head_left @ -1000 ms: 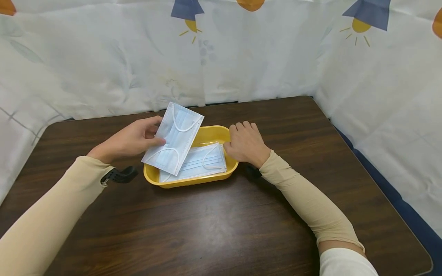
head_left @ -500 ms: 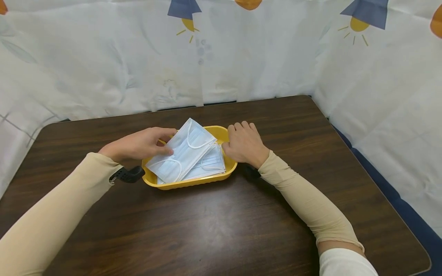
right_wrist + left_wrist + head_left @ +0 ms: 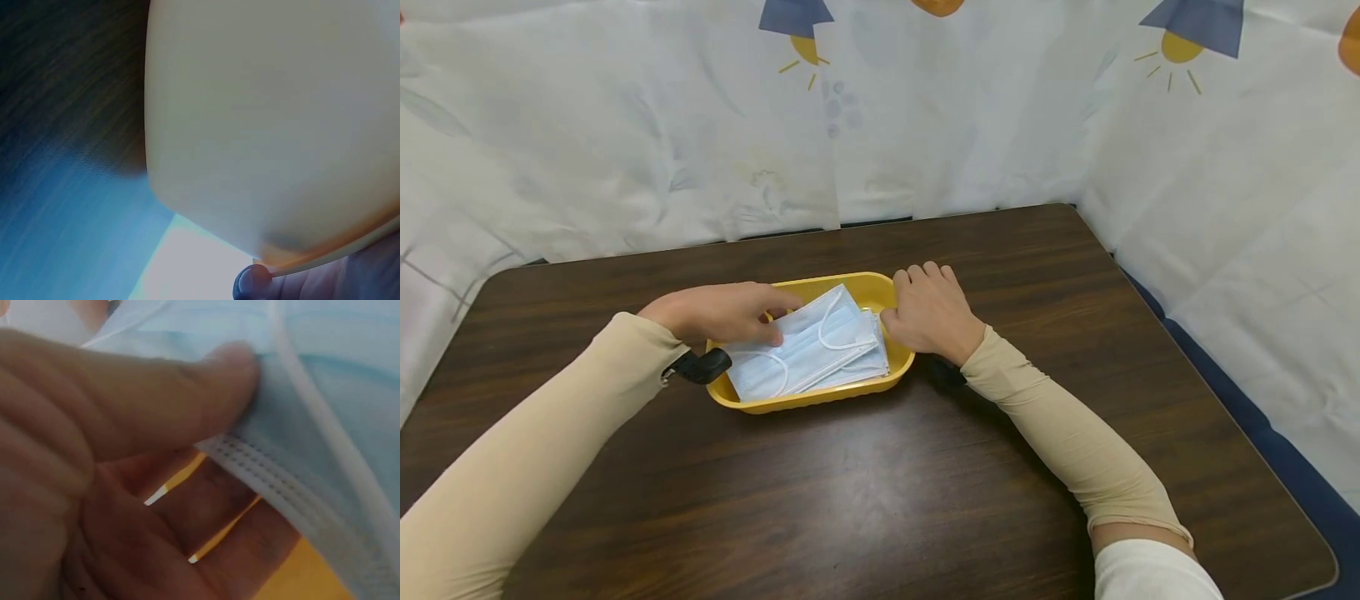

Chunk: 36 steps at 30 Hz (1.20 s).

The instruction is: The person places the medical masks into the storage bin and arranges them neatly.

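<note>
A yellow plastic tray [image 3: 880,287] sits on the table, with light blue face masks inside. My left hand [image 3: 730,312] pinches the left end of the top face mask [image 3: 805,337] between thumb and fingers. That mask lies slantwise over the other masks [image 3: 877,360], which show at its right. In the left wrist view the thumb [image 3: 212,378] presses on the mask [image 3: 337,375], with fingers beneath its stitched edge. At the tray's right end, my right hand [image 3: 928,310] grips the rim. The right wrist view shows the tray's outer wall [image 3: 269,112] and fingertips [image 3: 256,281] at its rim.
The dark wood-grain table [image 3: 850,500] extends around the tray on all sides. A white printed cloth [image 3: 955,125] hangs along the back and sides. Black straps [image 3: 703,365] go round the wrists.
My left hand has moved right and down with the face mask, bringing it from above the tray down onto the other masks. My right hand has stayed on the rim.
</note>
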Tool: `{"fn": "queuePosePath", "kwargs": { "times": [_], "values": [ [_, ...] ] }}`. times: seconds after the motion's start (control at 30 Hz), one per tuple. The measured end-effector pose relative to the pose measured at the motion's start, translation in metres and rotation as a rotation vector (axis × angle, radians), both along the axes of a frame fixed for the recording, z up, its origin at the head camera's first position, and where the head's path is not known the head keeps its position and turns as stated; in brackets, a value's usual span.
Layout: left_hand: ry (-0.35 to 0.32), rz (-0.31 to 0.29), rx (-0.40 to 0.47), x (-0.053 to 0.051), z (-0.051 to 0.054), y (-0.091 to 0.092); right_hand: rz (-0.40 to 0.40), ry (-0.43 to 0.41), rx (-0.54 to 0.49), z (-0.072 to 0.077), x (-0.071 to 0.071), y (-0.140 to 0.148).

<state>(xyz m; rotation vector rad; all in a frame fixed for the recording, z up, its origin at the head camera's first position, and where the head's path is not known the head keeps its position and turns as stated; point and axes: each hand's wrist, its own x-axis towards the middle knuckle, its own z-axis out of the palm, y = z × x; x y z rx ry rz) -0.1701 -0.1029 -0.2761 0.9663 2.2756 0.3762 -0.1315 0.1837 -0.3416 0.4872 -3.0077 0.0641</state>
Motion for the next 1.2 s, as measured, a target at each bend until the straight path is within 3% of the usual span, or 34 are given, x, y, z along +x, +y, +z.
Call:
{"fn": "queuePosePath", "kwargs": {
  "times": [0.13, 0.27, 0.37, 0.57, 0.97, 1.2],
  "values": [
    [-0.032, -0.02, -0.044, 0.0, -0.002, 0.004, -0.004, -0.012, 0.002, 0.0, 0.0, -0.001],
    [0.014, -0.038, -0.069, -0.001, -0.004, 0.007, -0.009, -0.02, 0.002, 0.0, -0.001, -0.001],
    [0.04, -0.016, -0.069, -0.002, -0.004, 0.006, -0.007, -0.021, -0.001, 0.0, -0.001, -0.001],
    [0.033, 0.047, 0.009, -0.003, -0.007, 0.003, -0.001, -0.01, 0.0, 0.0, -0.001, -0.001],
    [0.01, 0.083, 0.151, -0.001, -0.017, -0.006, 0.013, 0.007, -0.02, -0.004, 0.001, 0.003],
    [0.104, 0.16, 0.167, 0.0, -0.015, -0.014, 0.019, 0.025, -0.022, -0.01, -0.002, 0.008]
  ]
}}
